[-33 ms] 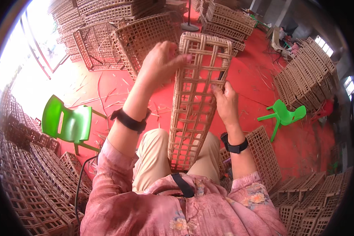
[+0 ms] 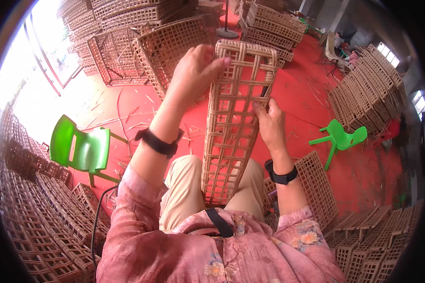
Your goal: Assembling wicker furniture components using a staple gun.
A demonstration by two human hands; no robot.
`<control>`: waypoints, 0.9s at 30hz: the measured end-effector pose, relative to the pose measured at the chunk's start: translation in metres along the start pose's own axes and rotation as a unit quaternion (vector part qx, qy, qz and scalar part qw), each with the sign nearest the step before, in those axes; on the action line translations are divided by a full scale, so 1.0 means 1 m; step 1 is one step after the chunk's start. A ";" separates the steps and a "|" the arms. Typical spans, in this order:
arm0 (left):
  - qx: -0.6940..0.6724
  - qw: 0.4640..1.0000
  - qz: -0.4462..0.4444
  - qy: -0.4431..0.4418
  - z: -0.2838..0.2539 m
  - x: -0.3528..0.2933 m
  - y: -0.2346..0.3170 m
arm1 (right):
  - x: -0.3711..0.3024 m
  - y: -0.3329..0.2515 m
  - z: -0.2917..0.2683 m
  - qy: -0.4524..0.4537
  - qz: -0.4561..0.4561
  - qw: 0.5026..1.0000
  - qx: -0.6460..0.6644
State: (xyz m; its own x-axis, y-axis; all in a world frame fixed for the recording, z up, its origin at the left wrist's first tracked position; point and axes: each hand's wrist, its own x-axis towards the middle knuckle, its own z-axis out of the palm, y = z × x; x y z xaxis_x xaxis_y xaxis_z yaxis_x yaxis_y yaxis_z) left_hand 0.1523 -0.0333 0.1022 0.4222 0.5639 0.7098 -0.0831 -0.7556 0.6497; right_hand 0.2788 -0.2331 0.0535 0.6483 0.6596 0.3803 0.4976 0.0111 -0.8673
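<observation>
A long, narrow rattan basket (image 2: 226, 127) with an open square weave stands tilted between my knees, its far end raised. At its upper left corner is my left hand (image 2: 196, 70), the thumb lying over the front edge and the other fingers curled at the side, partly hidden. My right hand (image 2: 272, 121) grips the right edge lower down, with the thumb on the front and the fingers mostly out of sight behind. A short dark piece (image 2: 265, 90) shows on the right rim just above that thumb.
Green plastic chairs stand at left (image 2: 82, 146) and right (image 2: 342, 137). Stacked woven baskets rise behind (image 2: 127, 19), at far right (image 2: 368, 89) and lower left (image 2: 42, 212). Cane scraps (image 2: 127, 113) litter the red floor (image 2: 297, 122). A dark cable (image 2: 97, 217) hangs by my left arm.
My left hand and its thumb have shifted slightly up along the basket's left edge. The basket's far end has moved a touch to the left; my right hand stays on its edge.
</observation>
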 end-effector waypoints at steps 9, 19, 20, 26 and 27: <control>0.184 0.982 0.016 -0.027 0.007 0.025 0.030 | 0.006 0.007 -0.001 0.009 -0.009 0.999 0.045; -0.109 0.992 -0.062 -0.014 0.006 0.027 -0.004 | 0.006 0.002 0.001 0.004 -0.018 0.997 0.070; -0.067 0.996 -0.056 -0.019 0.002 0.031 -0.009 | 0.007 -0.003 0.002 0.001 -0.026 0.998 0.063; -0.189 0.976 -0.081 -0.064 0.000 0.013 -0.005 | 0.009 -0.001 -0.009 0.023 -0.096 0.986 -0.138; -0.175 0.982 -0.057 -0.052 0.001 0.005 -0.003 | 0.010 -0.003 -0.013 0.008 -0.115 0.980 -0.162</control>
State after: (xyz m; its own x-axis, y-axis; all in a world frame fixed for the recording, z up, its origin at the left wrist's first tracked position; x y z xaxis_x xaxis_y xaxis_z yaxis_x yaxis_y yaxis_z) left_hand 0.1559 -0.0286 0.1033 0.5346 0.5870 0.6080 -0.3273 -0.5195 0.7893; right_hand 0.2915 -0.2361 0.0638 0.5060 0.6554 0.5607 0.7866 -0.0839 -0.6117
